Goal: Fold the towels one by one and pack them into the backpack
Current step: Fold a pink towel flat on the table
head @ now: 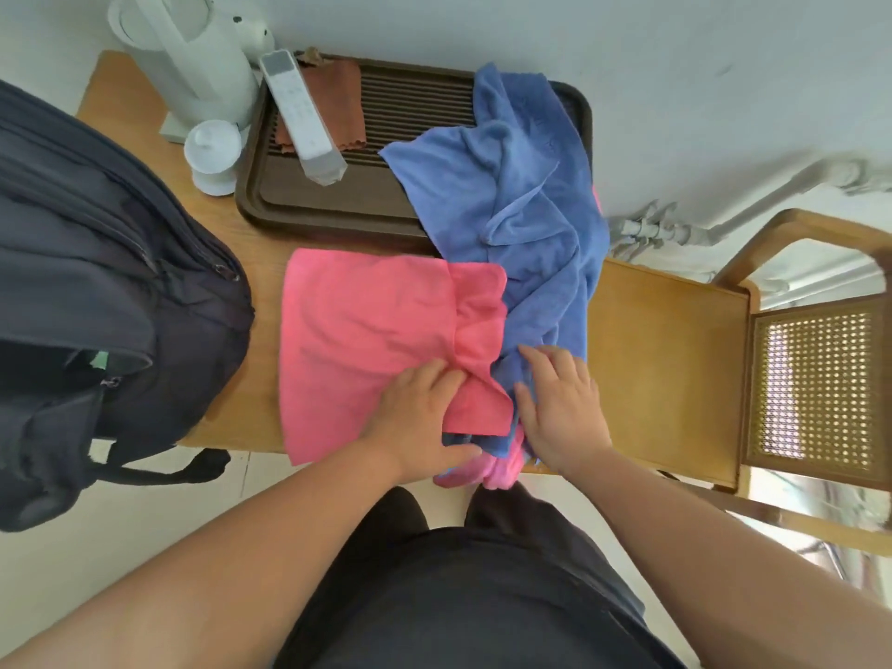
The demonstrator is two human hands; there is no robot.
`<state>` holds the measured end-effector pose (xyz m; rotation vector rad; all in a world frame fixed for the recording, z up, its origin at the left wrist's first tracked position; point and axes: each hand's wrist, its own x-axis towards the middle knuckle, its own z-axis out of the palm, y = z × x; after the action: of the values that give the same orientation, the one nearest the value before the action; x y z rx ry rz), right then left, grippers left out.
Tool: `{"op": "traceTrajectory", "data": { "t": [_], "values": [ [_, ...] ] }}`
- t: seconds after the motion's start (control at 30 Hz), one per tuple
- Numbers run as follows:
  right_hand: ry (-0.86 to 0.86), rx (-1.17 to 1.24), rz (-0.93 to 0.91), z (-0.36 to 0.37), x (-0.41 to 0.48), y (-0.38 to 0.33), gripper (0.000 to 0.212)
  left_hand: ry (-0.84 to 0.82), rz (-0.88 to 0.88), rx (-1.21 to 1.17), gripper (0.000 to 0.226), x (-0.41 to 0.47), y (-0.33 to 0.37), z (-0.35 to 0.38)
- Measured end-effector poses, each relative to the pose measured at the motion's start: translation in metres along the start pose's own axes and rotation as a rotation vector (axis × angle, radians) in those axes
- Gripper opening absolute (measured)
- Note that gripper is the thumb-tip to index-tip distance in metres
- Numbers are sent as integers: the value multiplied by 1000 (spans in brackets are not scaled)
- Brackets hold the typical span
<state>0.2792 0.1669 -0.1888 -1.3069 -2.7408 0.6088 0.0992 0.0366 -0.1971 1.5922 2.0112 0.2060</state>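
A pink towel (367,340) lies spread on the wooden table (251,403), its right part rumpled. My left hand (420,417) rests on its near right part with fingers bent into the bunched cloth. A blue towel (526,185) lies crumpled to the right, partly over the tray. My right hand (560,408) lies flat with spread fingers on the blue towel's near end. More pink cloth (497,470) hangs off the table edge below both hands. The dark backpack (96,301) stands at the left with its top open.
A brown slatted tray (338,205) at the back holds a white remote (301,113) and a brown cloth (338,103). A white kettle (193,55) and a small white lidded cup (212,154) stand at back left. A wooden cane-backed chair (675,369) is at the right.
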Motion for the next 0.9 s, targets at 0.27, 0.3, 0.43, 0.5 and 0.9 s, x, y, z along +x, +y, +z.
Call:
{"op": "traceTrajectory", "data": {
  "t": [0.27,0.3,0.43,0.5,0.9],
  "values": [
    [-352,-105,19,11,-15,-5,134,143,-77,-70,54,-2,9,14],
    [-358,-111,35,14,-14,-9,135,154,-110,-117,52,-3,12,11],
    [-359,-116,93,24,-12,-27,132,151,-173,-259,40,-10,20,-1],
    [-360,-106,136,29,-10,-28,125,139,-132,-244,35,-15,17,-3],
    [-426,-205,220,-15,-26,32,102,-102,-22,210,41,-28,20,16]
  ]
}}
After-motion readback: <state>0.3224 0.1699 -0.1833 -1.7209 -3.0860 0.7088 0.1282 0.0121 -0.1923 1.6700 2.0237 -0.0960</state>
